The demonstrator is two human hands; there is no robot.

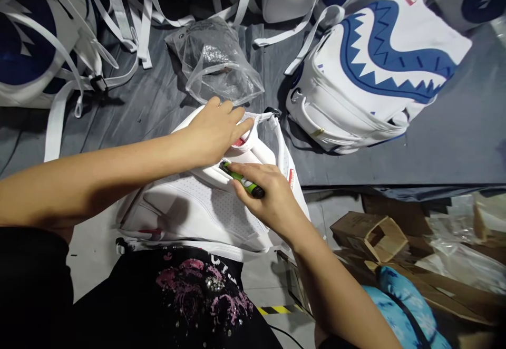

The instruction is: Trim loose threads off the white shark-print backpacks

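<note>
A white backpack [233, 206] lies in front of me, its perforated back panel facing up and its lower end against my lap. My left hand [213, 133] is closed over the shoulder strap [259, 151] near the top; its fingertips are partly hidden. In my right hand [272, 191] is a slim green tool with black ends [247, 184], its tip against the white strap below my left hand. I cannot make out what kind of tool it is. A red label shows beneath my left fingers.
Beyond the backpack lies a clear plastic bag [217, 64] with dark contents. A white backpack with a blue jagged-mouth print [375, 75] stands at right on the dark table [466, 143]. More white bags [35, 48] line the back. Cardboard boxes [369, 235] sit below the table edge.
</note>
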